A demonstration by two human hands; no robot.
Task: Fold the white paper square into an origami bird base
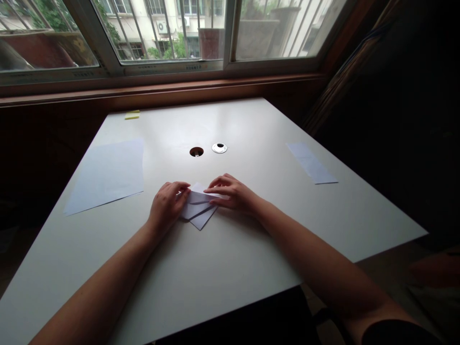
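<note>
A folded sheet of white paper (200, 210) lies on the white table between my hands, with several layered flaps and a pointed corner facing me. My left hand (168, 201) pinches its left edge between thumb and fingers. On the right side, my right hand (233, 192) has its thumb and fingers closed on a flap of the same paper. The parts of the paper under my fingertips are hidden.
Large white sheets (108, 172) lie on the left of the table (230, 258). A white paper strip (311, 164) rests at the right. Yellow sticky notes (132, 114) sit near the far edge. A cable hole (196, 152) and its round cover (219, 148) are beyond my hands.
</note>
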